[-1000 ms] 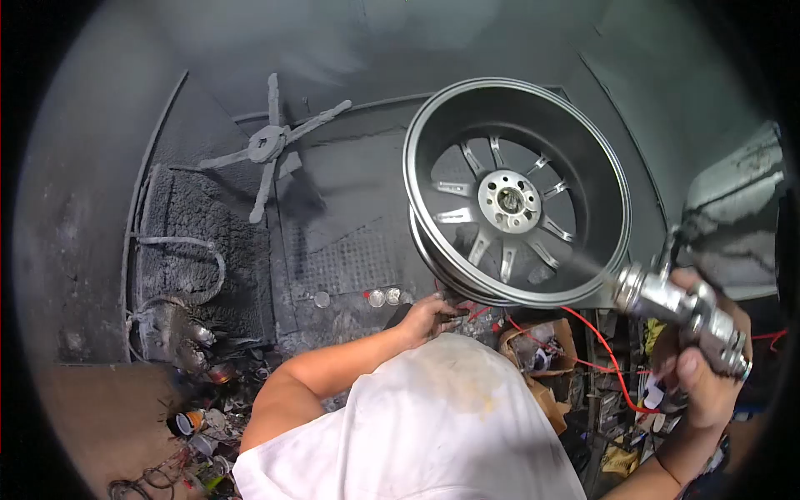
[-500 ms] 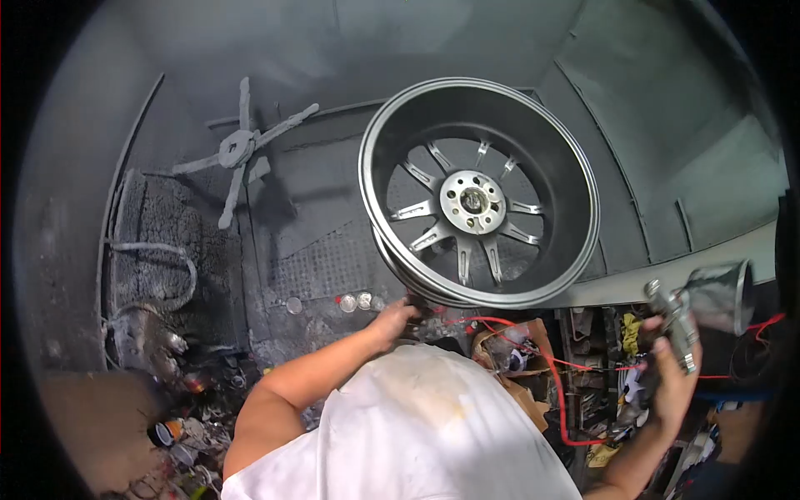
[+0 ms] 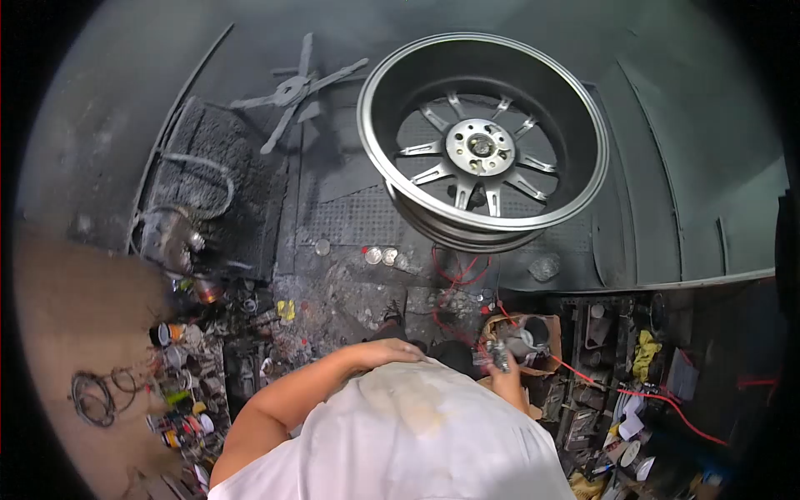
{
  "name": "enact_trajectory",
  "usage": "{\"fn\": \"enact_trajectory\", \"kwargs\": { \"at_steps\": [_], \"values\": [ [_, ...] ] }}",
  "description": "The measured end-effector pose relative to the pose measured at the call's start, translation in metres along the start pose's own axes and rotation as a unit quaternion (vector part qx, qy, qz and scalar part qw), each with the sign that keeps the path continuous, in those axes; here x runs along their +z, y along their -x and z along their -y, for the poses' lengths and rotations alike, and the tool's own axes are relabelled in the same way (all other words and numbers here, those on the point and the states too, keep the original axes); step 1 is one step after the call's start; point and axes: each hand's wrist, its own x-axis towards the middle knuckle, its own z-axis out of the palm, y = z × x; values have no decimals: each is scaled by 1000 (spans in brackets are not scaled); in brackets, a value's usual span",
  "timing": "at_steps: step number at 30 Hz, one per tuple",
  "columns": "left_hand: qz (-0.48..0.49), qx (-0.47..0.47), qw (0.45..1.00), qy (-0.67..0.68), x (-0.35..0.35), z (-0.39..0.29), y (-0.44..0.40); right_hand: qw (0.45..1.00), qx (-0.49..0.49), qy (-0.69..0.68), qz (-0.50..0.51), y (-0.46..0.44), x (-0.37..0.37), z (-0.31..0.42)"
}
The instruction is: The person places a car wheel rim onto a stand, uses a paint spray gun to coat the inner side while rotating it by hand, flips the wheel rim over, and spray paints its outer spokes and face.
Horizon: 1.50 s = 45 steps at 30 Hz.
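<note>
The spray gun [image 3: 501, 356] is in my right hand [image 3: 510, 383], low in front of my body, its fingers closed round the gun. The gun's cup [image 3: 532, 335] points away to the right, over a cardboard box. My left hand [image 3: 387, 352] lies against the front of my white shirt [image 3: 400, 425], fingers stretched out, with nothing seen in it. Beyond both hands a silver alloy wheel [image 3: 481, 148] stands raised above the floor, tilted, with its barrel and spokes showing. Neither hand touches it. Whatever supports the wheel is hidden.
A grey-coated cross-shaped stand [image 3: 293, 90] is at the back left. A red hose [image 3: 575, 371] runs past the cardboard box [image 3: 546, 362] to the right. Cans and clutter [image 3: 187, 367] fill the left side. Round lids [image 3: 382, 256] lie on the floor.
My right hand has brought the spray gun from the far right in towards my body. My left hand has drawn back from beside the wheel to my shirt. The view has tilted down.
</note>
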Motion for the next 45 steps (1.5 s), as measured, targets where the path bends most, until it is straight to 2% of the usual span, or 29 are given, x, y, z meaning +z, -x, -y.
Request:
{"fn": "enact_trajectory", "kwargs": {
  "at_steps": [3,5,6,7,9,11,13,15,17,18,19,23,25,26,29,30,31,33,34,35,37,38,39,40,41,42,43,44,45],
  "values": [
    [-91,30,995,-7,-22,65,38,995,37,54,73,6,31,6],
    [-279,3,954,-113,-37,115,66,977,0,167,132,5,51,10],
    [-334,-39,927,-167,-43,136,84,967,-108,164,160,0,60,3],
    [-386,-80,892,-220,-51,162,103,966,-113,171,161,0,68,7],
    [-463,-213,806,-300,-86,290,130,942,-144,204,222,-5,94,26],
    [-508,-200,787,-287,-80,380,176,917,-161,286,226,-12,116,54],
    [-535,-221,781,-234,-54,417,217,851,-184,425,246,-13,157,76],
    [-548,-263,774,-176,-18,464,260,851,-301,334,270,-35,198,64],
    [-626,-233,743,-38,7,506,280,828,-302,383,276,-19,254,106],
    [-625,-240,742,46,20,515,291,818,-319,386,282,-19,284,113],
    [-626,-242,739,62,36,537,298,811,-374,352,280,-27,313,106],
    [-670,-197,711,81,83,610,315,786,-385,322,362,6,440,160],
    [-600,-263,738,-163,104,669,311,760,-397,326,399,18,501,177],
    [-638,-193,694,-273,113,667,317,776,-369,295,418,20,533,185],
    [-682,-160,680,-215,113,706,292,815,-244,183,492,35,625,233],
    [-713,-152,671,136,115,667,298,822,-234,154,496,38,659,252],
    [-719,-147,662,152,112,667,286,829,-220,127,499,46,691,275],
    [-764,-139,600,193,106,671,265,845,-216,70,484,64,751,325],
    [-720,-299,624,42,100,638,270,849,-180,41,496,55,788,341],
    [-727,-302,615,53,98,614,266,851,-141,11,506,45,825,358],
    [-778,-114,528,321,93,574,256,888,-79,-29,452,58,887,398],
    [-803,-157,521,245,93,571,241,885,-37,-36,462,54,916,411],
    [-808,-157,504,262,89,553,229,879,4,-39,475,44,952,429],
    [-814,-192,449,315,91,529,219,876,35,-34,479,13,1001,433],
    [-814,-230,389,365,93,510,212,835,79,-34,543,-12,1040,440],
    [-814,-242,368,380,90,492,203,905,17,-26,425,41,1027,460],
    [-791,-201,368,446,87,468,194,870,45,-6,491,3,1071,461],
    [-765,-156,363,509,92,451,187,840,47,6,541,39,1051,472],
    [-773,-218,385,455,93,498,122,810,128,5,572,27,1068,474]
  ]
}}
